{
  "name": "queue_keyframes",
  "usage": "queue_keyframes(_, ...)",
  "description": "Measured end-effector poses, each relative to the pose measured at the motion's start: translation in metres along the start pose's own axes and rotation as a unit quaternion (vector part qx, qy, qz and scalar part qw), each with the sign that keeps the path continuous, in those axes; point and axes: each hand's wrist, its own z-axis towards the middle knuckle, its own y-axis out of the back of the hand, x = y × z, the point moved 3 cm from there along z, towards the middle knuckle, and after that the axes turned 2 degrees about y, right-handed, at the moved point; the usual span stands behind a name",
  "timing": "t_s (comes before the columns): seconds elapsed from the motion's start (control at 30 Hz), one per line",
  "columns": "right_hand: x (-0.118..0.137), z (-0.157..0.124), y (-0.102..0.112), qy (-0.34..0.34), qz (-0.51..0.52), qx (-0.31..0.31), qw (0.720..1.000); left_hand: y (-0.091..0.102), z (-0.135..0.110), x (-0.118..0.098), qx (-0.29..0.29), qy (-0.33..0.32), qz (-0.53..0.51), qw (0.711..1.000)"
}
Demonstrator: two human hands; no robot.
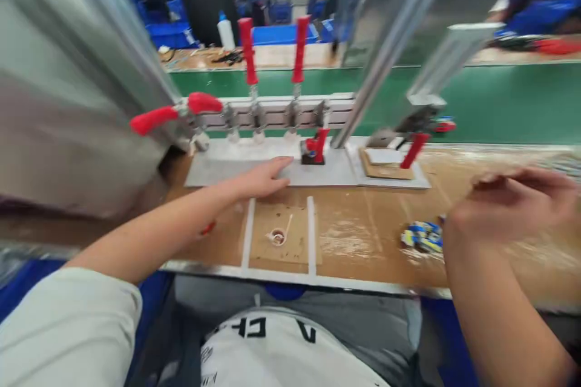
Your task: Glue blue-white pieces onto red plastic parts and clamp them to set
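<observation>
My left hand [265, 178] reaches over the front edge of the white base board [218, 170]. Its fingers are stretched out and nothing shows in them. Just beyond its fingertips, a small black block with red parts [314, 148] sits on the board. My right hand [521, 202] is raised over the right of the table, smeared by motion, with fingers bent; whether anything is in them cannot be made out. Below and left of it lies a small pile of blue, yellow and white pieces [423, 236].
Toggle clamps with red handles [299, 48] line a metal rail [276, 112] behind the board. A small round container [276, 237] with a thin stick stands in front. Slanting metal posts [385, 54] rise nearby. Beyond the green belt [512, 91], a person in black [209, 6] is visible.
</observation>
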Motion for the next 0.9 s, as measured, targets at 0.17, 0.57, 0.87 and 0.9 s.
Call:
queue_keyframes(0.17, 0.049, -0.109, -0.074, -0.080, -0.064, 0.473, 0.875, 0.100, -0.128, -0.005, 0.016, 0.064, 0.200, 0.978)
queue_keyframes(0.57, 0.032, -0.245, -0.123, 0.181, -0.112, 0.884, 0.416, 0.035, -0.133, 0.046, -0.060, 0.093, 0.321, 0.941)
queue_keyframes(0.87, 0.023, -0.237, -0.116, 0.153, -0.118, 0.884, 0.425, -0.024, -0.053, 0.003, -0.080, -0.038, -0.058, 0.994)
queue_keyframes(0.9, 0.022, -0.234, -0.114, 0.130, -0.102, 0.882, 0.441, -0.030, -0.049, 0.008, -0.077, -0.033, -0.089, 0.992)
